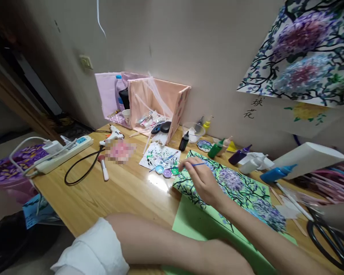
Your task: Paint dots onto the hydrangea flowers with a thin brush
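Note:
My right hand (203, 181) pinches a thin blue paintbrush (198, 164) above the left end of the painting. The painting (248, 191) shows dark branches and purple flower clusters on green, and lies over a green sheet (193, 217). Just left of my fingers is a flower-shaped paint palette (167, 173) with blue, purple and green wells. It rests on a paint-spotted white paper (145, 160). My left arm, in a white sleeve, crosses the front of the table. The back of my left hand (227, 258) is partly visible at the bottom edge; its fingers are hidden.
Paint bottles stand behind the painting: black (184, 142), green (216, 149), purple (240, 154), white (252, 164), blue (277, 174). A pink fabric box (182, 107) sits at the back. A makeup brush (104, 170), glue gun (115, 132) and power strip (65, 154) lie left; black-handled scissors (326, 236) lie right.

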A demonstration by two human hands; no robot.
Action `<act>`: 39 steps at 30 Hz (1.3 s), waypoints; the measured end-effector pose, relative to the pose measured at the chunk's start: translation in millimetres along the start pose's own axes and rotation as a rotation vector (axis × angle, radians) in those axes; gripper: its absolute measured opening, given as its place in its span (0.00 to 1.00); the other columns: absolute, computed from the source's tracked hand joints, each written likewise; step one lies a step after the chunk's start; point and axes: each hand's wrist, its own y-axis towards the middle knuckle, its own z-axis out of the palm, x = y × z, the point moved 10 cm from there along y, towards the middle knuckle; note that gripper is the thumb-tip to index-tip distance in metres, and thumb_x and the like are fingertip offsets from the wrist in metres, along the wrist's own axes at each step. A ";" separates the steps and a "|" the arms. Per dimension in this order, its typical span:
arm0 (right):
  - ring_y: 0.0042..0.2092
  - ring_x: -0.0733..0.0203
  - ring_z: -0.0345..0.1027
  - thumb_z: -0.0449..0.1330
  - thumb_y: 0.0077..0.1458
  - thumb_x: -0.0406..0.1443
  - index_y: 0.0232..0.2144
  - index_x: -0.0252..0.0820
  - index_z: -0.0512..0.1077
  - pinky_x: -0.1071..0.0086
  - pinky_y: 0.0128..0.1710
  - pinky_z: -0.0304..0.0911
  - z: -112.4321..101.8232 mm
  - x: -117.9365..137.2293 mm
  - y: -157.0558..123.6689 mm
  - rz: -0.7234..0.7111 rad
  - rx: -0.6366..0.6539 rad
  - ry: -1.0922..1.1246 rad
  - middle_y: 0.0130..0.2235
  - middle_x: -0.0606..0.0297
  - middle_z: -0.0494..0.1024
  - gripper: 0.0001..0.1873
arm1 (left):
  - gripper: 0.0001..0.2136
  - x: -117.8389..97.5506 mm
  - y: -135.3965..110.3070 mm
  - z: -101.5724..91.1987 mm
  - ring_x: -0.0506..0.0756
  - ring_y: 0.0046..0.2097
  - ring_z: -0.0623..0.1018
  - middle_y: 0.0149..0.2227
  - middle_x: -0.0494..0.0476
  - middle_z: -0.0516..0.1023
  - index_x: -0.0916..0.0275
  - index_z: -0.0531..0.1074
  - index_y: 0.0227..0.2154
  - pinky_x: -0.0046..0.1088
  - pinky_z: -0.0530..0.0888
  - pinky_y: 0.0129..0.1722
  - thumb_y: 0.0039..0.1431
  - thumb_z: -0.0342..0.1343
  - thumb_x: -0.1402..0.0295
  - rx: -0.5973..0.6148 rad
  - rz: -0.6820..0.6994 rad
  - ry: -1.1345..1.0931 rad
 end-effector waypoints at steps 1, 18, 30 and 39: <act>0.38 0.57 0.61 0.41 0.64 0.40 0.31 0.42 0.67 0.63 0.40 0.56 10.4 2.5 8.3 -0.039 0.031 -0.051 0.33 0.61 0.72 0.17 | 0.05 1.7 0.3 1.2 0.50 0.28 0.73 0.28 0.51 0.75 0.62 0.69 0.28 0.24 0.59 0.14 0.57 0.50 0.73 -0.008 -0.008 -0.012; 0.35 0.58 0.58 0.41 0.63 0.36 0.29 0.41 0.64 0.64 0.37 0.57 47.0 7.5 27.2 -0.228 0.164 -0.187 0.29 0.61 0.70 0.15 | 0.05 3.8 1.9 6.9 0.50 0.32 0.75 0.32 0.51 0.76 0.61 0.70 0.34 0.24 0.58 0.12 0.58 0.50 0.75 -0.058 -0.014 0.010; 0.30 0.63 0.62 0.48 0.60 0.39 0.28 0.42 0.68 0.69 0.32 0.57 -155.6 -101.6 -89.6 0.142 -0.641 0.087 0.27 0.66 0.70 0.13 | 0.04 10.0 1.6 8.3 0.52 0.27 0.72 0.28 0.50 0.74 0.62 0.66 0.25 0.29 0.51 0.16 0.48 0.56 0.71 -0.192 -0.063 0.156; 0.34 0.59 0.64 0.47 0.58 0.39 0.26 0.43 0.66 0.65 0.37 0.58 -229.1 -178.4 -205.6 0.246 -0.902 -0.288 0.29 0.65 0.71 0.13 | 0.08 15.2 3.0 8.5 0.50 0.24 0.66 0.24 0.48 0.70 0.62 0.58 0.22 0.28 0.47 0.20 0.44 0.54 0.76 -0.250 -0.086 0.132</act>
